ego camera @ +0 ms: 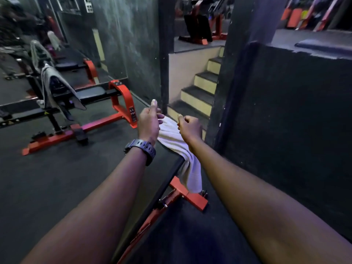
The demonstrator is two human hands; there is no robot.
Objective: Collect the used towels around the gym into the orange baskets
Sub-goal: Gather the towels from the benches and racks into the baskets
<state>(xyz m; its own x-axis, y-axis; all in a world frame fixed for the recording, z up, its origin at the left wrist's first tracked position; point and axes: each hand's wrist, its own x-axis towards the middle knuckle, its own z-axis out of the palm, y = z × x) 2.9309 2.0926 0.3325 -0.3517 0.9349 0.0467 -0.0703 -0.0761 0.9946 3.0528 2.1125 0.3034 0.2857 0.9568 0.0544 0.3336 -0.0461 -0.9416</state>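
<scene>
- Dim gym room with a dark rubber floor (57, 183), dark walls and a mirror (82, 35) along the left wall.
- Both bare arms reach forward over the near end of a black bench pad (163, 164) carried on an orange frame (192, 197).
- Left hand (149, 122), with a dark wristwatch (141, 149) on the wrist, has its thumb raised and its fingers curled at the upper left edge of a white towel (179, 147); the fingertips touch the cloth, but whether they actually pinch it cannot be told.
- Right hand (189, 126) is curled into a loose fist just above the towel's right side; from behind it is not clear whether cloth is caught in the fingers.
- That white towel lies across the far end of the bench pad, between the two hands, and its lower part hangs over the pad's right edge down toward the orange frame.
- Just beyond the hands a short flight of steps (202, 86) with pale risers climbs to a raised level.
- Right of the arms stands a tall dark block (285, 121).
- Well apart on the left stands a second bench (91, 94), black padded with orange legs, and a grey towel (49, 84) is draped over its raised back.
- Further back, blurred, another pale towel (38, 52) hangs on equipment near the mirror.
</scene>
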